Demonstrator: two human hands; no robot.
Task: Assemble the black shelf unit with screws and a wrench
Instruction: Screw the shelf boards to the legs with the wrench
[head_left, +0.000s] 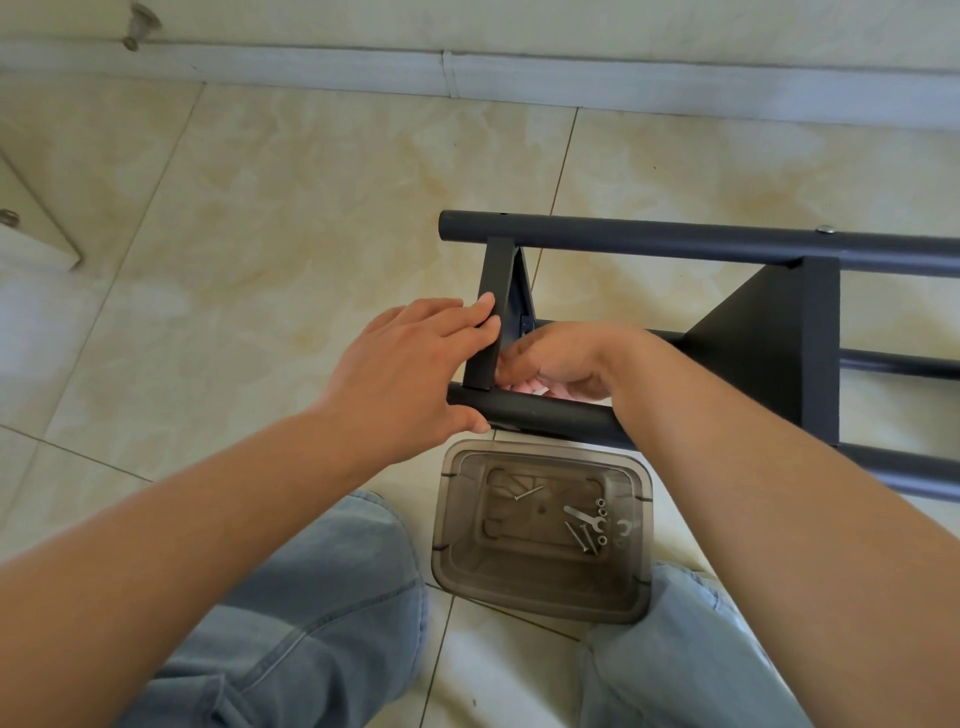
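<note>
While the shelf unit (769, 332) lies sideways on the tiled floor (260, 208), the left hand (410, 364) grasps its end panel (491, 317); the right hand (556, 358) curls behind it, contents hidden; the wrench (584, 518) rests in the tub (540, 587).

The person wears light blue denim jeans (291, 597) with stitched seams showing on both legs. Both forearms are bare, with no sleeves, and the left hand (410, 364) and right hand (558, 358) are bare too.
</note>
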